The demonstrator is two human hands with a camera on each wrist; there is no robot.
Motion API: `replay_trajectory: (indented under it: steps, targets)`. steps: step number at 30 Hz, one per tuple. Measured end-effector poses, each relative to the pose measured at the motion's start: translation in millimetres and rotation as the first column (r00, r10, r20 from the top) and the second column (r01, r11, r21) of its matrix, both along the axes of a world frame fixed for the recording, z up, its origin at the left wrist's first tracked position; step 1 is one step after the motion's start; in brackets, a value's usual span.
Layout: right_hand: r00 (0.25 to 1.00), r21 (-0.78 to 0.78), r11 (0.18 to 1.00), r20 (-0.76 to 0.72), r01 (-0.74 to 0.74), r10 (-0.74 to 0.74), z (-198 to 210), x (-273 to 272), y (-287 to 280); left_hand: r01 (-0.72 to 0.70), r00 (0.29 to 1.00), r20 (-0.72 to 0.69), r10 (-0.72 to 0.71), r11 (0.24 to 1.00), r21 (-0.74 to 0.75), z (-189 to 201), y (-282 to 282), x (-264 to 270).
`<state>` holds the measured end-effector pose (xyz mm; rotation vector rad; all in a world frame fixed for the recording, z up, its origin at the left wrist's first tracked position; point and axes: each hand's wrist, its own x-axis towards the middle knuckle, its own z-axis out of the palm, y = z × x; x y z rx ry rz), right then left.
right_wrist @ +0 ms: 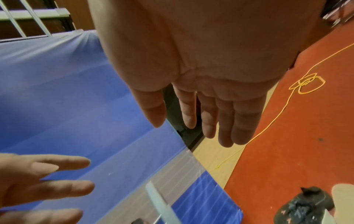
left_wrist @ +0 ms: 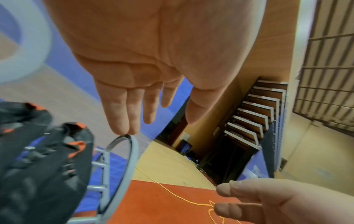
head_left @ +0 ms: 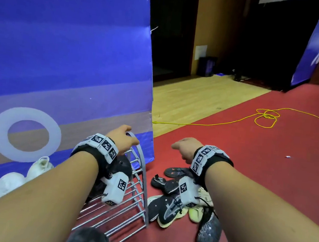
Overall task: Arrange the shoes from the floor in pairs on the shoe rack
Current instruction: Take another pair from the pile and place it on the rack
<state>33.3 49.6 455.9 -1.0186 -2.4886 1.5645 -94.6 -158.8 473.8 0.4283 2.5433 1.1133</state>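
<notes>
My left hand [left_wrist: 153,60] is loose and flat, fingertips [left_wrist: 122,128] just at the rack [left_wrist: 122,166] top. My right hand [right_wrist: 201,68] is loose, holding nothing. Shoes [head_left: 173,209] lie piled on the floor beside the rack.

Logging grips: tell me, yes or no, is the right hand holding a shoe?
No, the right hand hangs open with straight fingers, holding nothing.

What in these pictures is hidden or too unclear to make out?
- Head view: the shoe rack is partly covered by both forearms; its lower shelves are unreadable.
- Head view: the wrist camera covers part of the shoe pile.
- Left wrist view: the black shoe is blurred and cut off.
</notes>
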Motion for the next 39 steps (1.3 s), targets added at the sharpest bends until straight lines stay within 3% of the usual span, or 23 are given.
replay_trajectory:
  steps: [4,7,13,18,24,31,36,39]
  targets:
    - [0.997,0.097,0.992,0.008,0.081,-0.082,24,46,45,0.178,0.971,-0.139,-0.194,0.977,-0.115,38,57,33]
    - [0.969,0.003,0.972,-0.084,0.233,-0.232,33,84,79,0.216,0.946,-0.214,-0.243,0.966,-0.142,59,94,56]
    - [0.932,0.026,0.934,-0.079,0.356,-0.353,50,125,133,0.295,0.937,-0.176,-0.301,0.954,-0.060,65,161,89]
    - [0.911,-0.080,0.913,-0.071,0.401,-0.407,15,119,172,0.327,0.944,-0.046,-0.326,0.945,0.013,31,213,80]
    - [0.874,-0.217,0.852,0.012,0.477,-0.486,-80,67,221,0.264,0.951,0.148,-0.271,0.962,0.066,-72,266,30]
    - [0.866,-0.294,0.820,0.265,0.491,-0.424,-235,9,259,0.221,0.952,0.238,-0.191,0.970,-0.104,-238,303,-21]
    - [0.874,-0.176,0.924,0.423,0.338,-0.239,-327,-12,247,0.176,0.937,0.335,-0.102,0.964,-0.200,-359,300,-48]
    - [0.865,-0.126,0.976,0.494,0.175,-0.091,-371,-22,232,0.100,0.899,0.439,-0.009,0.978,-0.185,-395,287,-44]
